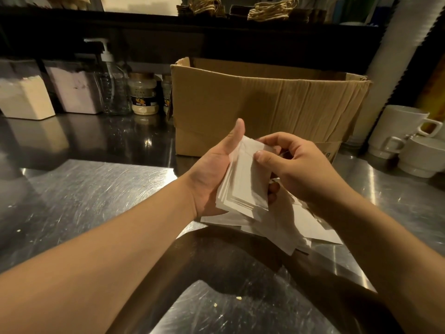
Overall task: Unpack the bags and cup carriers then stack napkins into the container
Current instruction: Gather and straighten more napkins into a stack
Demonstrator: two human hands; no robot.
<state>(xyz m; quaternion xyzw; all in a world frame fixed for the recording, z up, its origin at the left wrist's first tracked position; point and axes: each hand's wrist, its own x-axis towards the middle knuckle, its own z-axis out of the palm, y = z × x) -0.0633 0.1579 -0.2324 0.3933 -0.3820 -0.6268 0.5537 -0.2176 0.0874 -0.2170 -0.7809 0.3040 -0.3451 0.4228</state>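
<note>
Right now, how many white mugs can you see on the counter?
3, all at the far right: a tall mug at the back, one below it, one nearest the edge. Others may be hidden.

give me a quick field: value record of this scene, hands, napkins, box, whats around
left hand: left hand holds a stack of white napkins from below
right hand: right hand pinches the stack's upper edge
loose napkins: messy pile on the steel counter under the hands
box: open cardboard box behind the hands
left of box: pump bottle, jar
right of box: white mugs
</note>
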